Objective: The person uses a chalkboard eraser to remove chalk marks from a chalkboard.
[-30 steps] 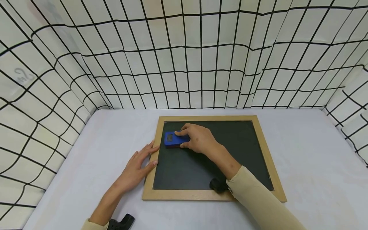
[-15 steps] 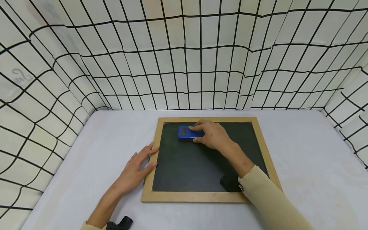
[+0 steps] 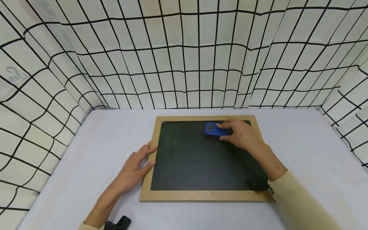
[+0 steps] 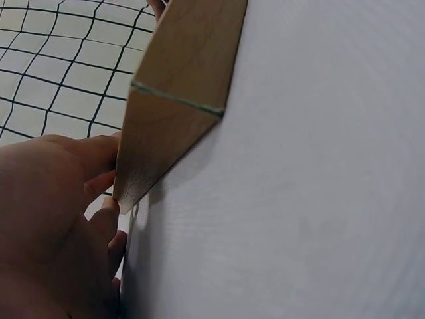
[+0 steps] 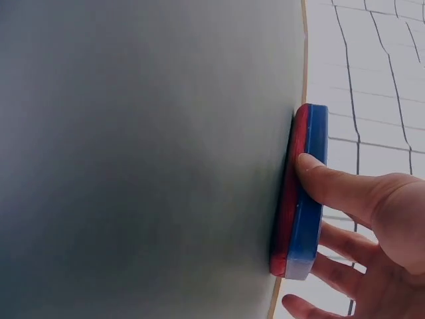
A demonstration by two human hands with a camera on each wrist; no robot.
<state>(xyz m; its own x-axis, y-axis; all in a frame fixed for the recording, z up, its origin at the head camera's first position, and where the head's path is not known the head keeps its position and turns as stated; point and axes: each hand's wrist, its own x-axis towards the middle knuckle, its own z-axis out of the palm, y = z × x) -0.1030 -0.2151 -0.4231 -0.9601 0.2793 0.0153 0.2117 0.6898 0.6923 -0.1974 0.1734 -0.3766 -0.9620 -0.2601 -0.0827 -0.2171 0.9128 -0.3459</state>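
A small chalkboard [image 3: 198,159] in a light wooden frame [image 3: 201,195] lies on the white table. Near its upper right, my right hand [image 3: 244,134] grips a blue eraser [image 3: 211,129] between thumb and fingers. In the right wrist view the red underside [image 5: 288,206] of the eraser lies against the dark board surface, thumb along one long side. My left hand [image 3: 133,169] rests at the board's left edge with fingers extended, fingertips and thumb touching the wooden frame. The left wrist view shows that hand [image 4: 53,206] beside the frame's corner [image 4: 159,126].
The white tabletop [image 3: 299,143] spreads around the board. A white wall with black grid lines [image 3: 189,57] encloses the back and sides. A black wrist camera [image 3: 119,223] sits on the left wrist, and another [image 3: 257,182] hangs over the board's lower right.
My right hand has slid the eraser rightward along the upper part of the board, from near the left frame to near the upper right. The left hand has stayed at the frame.
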